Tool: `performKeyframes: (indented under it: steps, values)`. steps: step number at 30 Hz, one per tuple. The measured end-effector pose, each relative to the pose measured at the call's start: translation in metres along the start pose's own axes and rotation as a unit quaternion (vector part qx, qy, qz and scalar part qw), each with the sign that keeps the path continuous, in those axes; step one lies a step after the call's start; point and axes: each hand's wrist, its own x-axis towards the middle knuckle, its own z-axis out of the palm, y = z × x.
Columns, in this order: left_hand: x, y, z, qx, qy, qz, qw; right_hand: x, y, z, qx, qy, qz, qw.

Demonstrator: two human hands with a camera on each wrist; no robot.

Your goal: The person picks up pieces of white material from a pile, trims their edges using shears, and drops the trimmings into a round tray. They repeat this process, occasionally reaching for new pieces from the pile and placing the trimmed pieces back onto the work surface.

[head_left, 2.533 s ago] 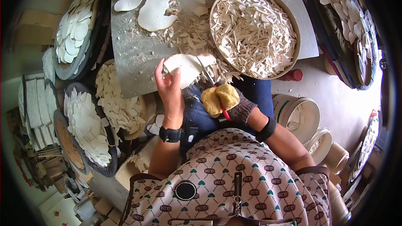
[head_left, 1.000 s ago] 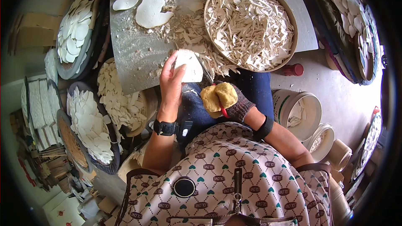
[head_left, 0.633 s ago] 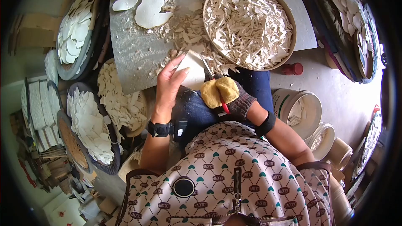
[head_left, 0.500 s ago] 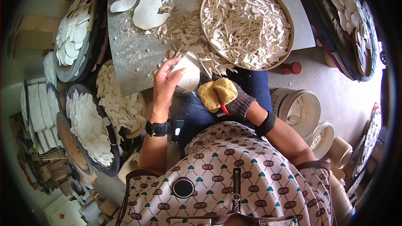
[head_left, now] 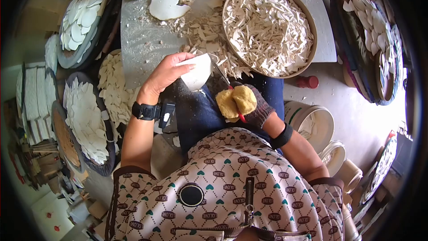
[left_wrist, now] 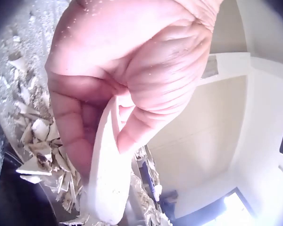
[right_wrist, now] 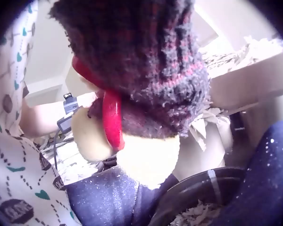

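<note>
My bare left hand (head_left: 164, 75) pinches a flat white slice (head_left: 197, 72) between thumb and fingers, above my lap near the table edge. The left wrist view shows the slice (left_wrist: 111, 183) edge-on, thick and pale. My right hand (head_left: 262, 112), in a dark knitted glove, grips scissors (head_left: 242, 118) with red handles padded in yellow spongy material (head_left: 244, 99). Their narrow blade (head_left: 221, 74) lies right at the slice's right edge. In the right wrist view, the glove (right_wrist: 137, 56) covers much of the red handle (right_wrist: 113, 120), and the blades are hidden.
A round tray (head_left: 314, 40) heaped with white strips stands on the grey table (head_left: 140, 58), beside scattered scraps and large white slices (head_left: 168, 0). Trays of slices (head_left: 87, 120) crowd the left. White buckets (head_left: 318, 127) and a red-capped object (head_left: 307, 81) sit at right. A dark basin (right_wrist: 174, 193) with scraps is between the legs.
The white slice has been turned and looks smaller than at first. My left hand and forearm have swung outward to the left. My right hand keeps its grip on the scissors, almost in place.
</note>
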Motion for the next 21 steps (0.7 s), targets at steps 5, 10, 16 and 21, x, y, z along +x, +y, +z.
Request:
performKeyframes:
  steps: [5,10,16,21]
  values:
    - [-0.011,0.007,0.012,0.054,0.096,0.238,0.965,0.0,0.042,0.003,0.434,-0.029,-0.08,0.897]
    - [-0.029,0.011,0.028,-0.119,0.073,0.179,0.974,-0.014,0.031,0.0,0.065,0.011,-0.126,0.99]
    - [-0.029,0.015,0.054,-0.117,0.163,0.221,0.954,-0.018,0.042,0.007,0.307,-0.012,-0.06,0.95]
    - [-0.027,0.01,0.047,-0.031,0.11,0.14,0.984,-0.018,0.018,0.013,0.473,-0.038,-0.078,0.877]
